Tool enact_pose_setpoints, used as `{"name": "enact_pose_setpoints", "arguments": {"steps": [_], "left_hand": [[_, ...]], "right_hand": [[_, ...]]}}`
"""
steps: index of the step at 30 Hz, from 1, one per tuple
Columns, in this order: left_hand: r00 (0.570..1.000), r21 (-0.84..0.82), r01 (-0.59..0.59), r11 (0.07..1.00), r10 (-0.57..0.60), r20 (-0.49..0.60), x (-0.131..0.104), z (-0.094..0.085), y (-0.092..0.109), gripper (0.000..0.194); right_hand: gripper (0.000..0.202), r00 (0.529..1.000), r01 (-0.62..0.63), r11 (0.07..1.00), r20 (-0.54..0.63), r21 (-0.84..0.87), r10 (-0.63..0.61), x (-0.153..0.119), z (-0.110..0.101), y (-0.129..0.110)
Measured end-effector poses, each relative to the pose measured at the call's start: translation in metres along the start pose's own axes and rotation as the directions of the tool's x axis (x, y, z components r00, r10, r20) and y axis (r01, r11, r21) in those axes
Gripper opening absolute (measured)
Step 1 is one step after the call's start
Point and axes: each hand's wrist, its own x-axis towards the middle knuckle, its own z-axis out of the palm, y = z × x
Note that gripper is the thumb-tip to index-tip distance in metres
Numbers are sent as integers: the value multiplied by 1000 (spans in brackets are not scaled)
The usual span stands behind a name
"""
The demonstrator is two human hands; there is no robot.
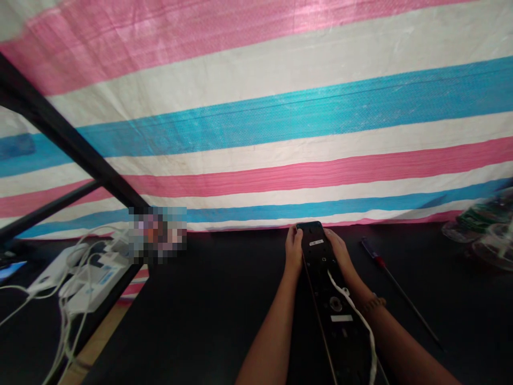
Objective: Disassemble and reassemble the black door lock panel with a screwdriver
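Note:
A long black panel-like device (320,289) with small white labels and a round fitting lies lengthwise before me, its near end cut off by the frame's bottom. A white cable (352,307) comes out of its face and runs down toward me. My left hand (294,248) grips the left edge near the far end, thumb on top. On the opposite edge my right hand (340,251) is wrapped around the side, its fingers partly hidden. A screwdriver (395,283) with a dark and red handle and long thin shaft lies to the right of my right hand.
White power strips (94,283) with tangled cables sit on a surface at the left. A black metal frame bar (68,128) slants across there. Clear plastic bottles or packaging (487,224) lie at the far right. A striped sheet (256,128) hangs behind the black table (208,310).

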Motion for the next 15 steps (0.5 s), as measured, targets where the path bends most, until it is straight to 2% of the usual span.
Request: {"name": "enact_pose_setpoints", "arguments": {"steps": [9,15], "left_hand": [[999,-107,44,993,-41,27,-3,1,1,43],[986,-204,159,966,-144,88,-6,8,3,54]], "right_hand": [[41,1000,11,1000,-29,0,-11,-3,-1,-3],[44,1000,12,999,-27,38,-11,-4,-1,-4]]}}
